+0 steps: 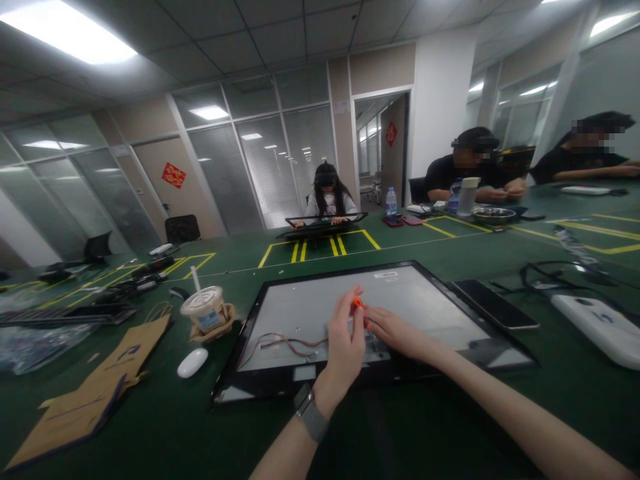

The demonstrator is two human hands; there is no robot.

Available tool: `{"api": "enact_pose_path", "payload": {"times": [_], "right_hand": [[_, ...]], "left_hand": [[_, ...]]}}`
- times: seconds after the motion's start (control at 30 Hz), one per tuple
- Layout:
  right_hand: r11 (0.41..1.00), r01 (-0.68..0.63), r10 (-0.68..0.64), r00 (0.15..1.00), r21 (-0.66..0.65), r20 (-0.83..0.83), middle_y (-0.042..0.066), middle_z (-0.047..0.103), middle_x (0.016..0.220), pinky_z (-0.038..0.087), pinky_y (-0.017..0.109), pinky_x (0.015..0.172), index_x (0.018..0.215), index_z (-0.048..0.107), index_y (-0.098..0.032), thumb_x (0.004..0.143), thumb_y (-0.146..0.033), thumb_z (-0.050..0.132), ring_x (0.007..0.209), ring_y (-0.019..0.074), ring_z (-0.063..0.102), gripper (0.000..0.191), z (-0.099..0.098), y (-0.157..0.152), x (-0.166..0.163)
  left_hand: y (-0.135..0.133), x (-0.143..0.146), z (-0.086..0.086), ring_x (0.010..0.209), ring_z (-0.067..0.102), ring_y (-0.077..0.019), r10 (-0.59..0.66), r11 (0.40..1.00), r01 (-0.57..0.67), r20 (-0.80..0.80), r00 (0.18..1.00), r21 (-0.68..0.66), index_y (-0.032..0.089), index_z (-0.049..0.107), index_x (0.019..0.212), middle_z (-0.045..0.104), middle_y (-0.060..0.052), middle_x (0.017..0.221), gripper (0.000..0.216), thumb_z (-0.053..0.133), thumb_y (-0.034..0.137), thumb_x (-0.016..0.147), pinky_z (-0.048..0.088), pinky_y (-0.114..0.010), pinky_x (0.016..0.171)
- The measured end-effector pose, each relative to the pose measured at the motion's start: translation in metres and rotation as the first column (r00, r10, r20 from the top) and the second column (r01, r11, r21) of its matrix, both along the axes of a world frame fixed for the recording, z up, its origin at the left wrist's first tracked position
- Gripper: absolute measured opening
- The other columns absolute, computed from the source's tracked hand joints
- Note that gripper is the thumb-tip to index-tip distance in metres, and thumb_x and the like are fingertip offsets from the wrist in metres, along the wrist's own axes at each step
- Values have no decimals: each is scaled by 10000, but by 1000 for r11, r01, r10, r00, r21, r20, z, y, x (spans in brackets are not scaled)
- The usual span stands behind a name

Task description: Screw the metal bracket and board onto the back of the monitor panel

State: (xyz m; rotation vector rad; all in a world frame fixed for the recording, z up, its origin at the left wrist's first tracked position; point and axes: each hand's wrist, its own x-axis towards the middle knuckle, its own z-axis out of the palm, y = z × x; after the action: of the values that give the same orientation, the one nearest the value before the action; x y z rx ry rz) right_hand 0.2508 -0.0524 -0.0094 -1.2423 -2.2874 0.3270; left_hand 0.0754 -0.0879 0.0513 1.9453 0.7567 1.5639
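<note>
A flat monitor panel (430,300) with a black frame lies face down on the green table in front of me. Thin coloured wires (280,343) run across its grey back at the lower left. My left hand (345,347), with a watch on the wrist, is raised over the panel's near edge, fingers closed round a small orange tool (357,303). My right hand (395,330) reaches in from the right and touches the same orange tool, fingers pressed together at its tip.
A lidded drink cup with a straw (205,308), a white mouse (193,363) and a brown paper bag (95,393) lie to the left. A phone (495,303) and a white device (600,327) lie to the right. Three people sit across the table.
</note>
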Motion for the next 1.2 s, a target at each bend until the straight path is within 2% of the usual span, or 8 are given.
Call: {"api": "enact_pose_path", "payload": {"times": [0.13,0.23,0.43,0.67,0.73,0.9,1.0,1.2], "right_hand": [[1000,-10,11,1000,22,-25,138,622,1297,373,479,1082,1220,604,-179,983,-334,380,1234,263,536,362,-4,2,1],[1000,-2,3,1000,20,-30,148,613,1306,370,480,1086,1232,599,-166,990,-362,365,1249,267,524,389,-4,1,2],[1000,15,-15,1000,1,4,136,583,1355,361,482,1093,1278,575,-185,993,-352,364,1266,265,512,392,0,-1,0],[1000,-13,13,1000,10,-27,119,600,1335,367,460,1093,1300,566,-199,997,-372,352,1256,256,520,409,4,-3,0],[1000,-14,14,999,6,-39,109,603,1334,369,461,1092,1301,568,-212,998,-381,353,1253,260,522,409,5,-4,0],[1000,-7,7,999,-5,-32,115,593,1345,353,475,1103,1300,566,-204,996,-371,355,1265,262,510,406,3,-3,0],[1000,-9,9,1000,-4,-11,135,612,1314,369,481,1088,1259,591,-184,987,-326,360,1240,265,530,384,1,0,0],[1000,-1,1,1000,-10,9,161,596,1324,382,476,1077,1253,587,-151,989,-342,360,1229,268,538,397,0,0,2]], "left_hand": [[-1,1,-3,975,606,-186,60,994,-56,-36,998,95,220,631,1160,645,-71,1062,268,541,186,910,496,-318,874],[-2,0,-5,917,602,-182,90,991,-86,-29,996,107,215,655,1120,636,-61,1008,238,580,209,895,501,-314,845],[1,-1,-4,1033,616,-190,-12,1000,12,59,998,-4,219,526,1321,589,-106,1238,372,339,264,1003,493,-348,904],[5,-6,5,823,585,-151,81,997,-82,-6,997,-14,210,674,1137,583,-41,931,265,593,237,886,503,-288,795],[4,-6,4,862,594,-159,70,997,-70,-1,998,-35,208,647,1178,600,-53,980,285,556,250,910,500,-305,829],[0,0,-4,1021,621,-182,-37,995,41,45,998,-92,217,467,1361,598,-110,1234,384,351,240,996,493,-368,927],[-1,2,-5,1007,618,-188,-21,999,21,-2,1000,-27,211,530,1289,619,-98,1160,336,439,238,968,503,-355,907],[3,-2,-2,817,585,-161,126,989,-124,-19,992,76,202,635,1096,614,-34,920,256,662,212,842,509,-298,761]]}}
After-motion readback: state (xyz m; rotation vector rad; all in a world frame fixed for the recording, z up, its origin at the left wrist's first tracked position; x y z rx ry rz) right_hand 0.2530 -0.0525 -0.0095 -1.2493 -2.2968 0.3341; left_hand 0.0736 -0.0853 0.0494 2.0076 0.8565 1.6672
